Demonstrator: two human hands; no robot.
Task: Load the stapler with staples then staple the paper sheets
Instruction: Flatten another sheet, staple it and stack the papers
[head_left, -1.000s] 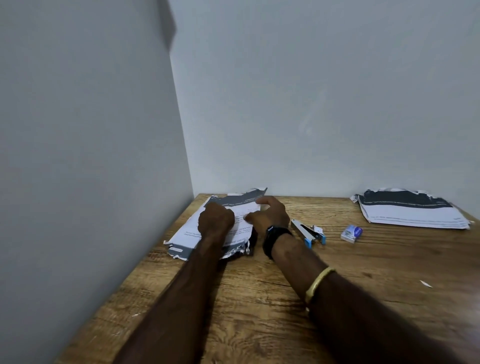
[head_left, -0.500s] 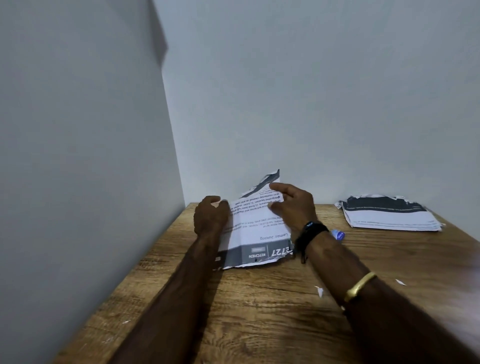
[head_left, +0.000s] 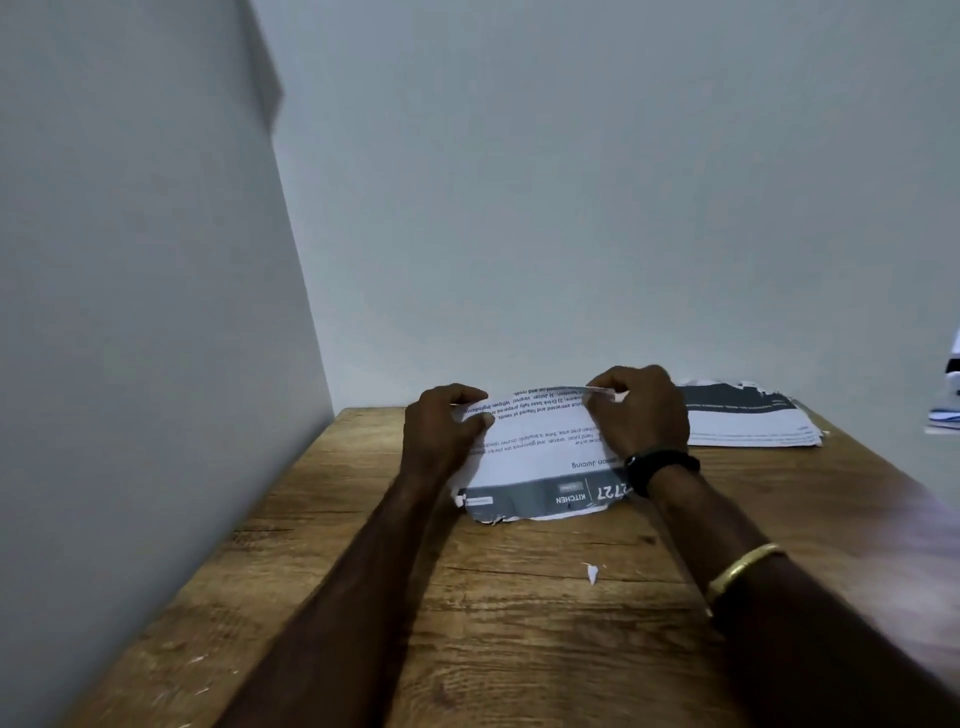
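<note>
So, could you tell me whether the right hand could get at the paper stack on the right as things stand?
Probably not yet: the right hand is gripping the held sheets, though the stack lies unobstructed beside it.

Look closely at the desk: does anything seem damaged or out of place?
Yes. The held sheets have a ragged, torn lower edge, and a small white paper scrap lies loose on the wooden table nearby.
</note>
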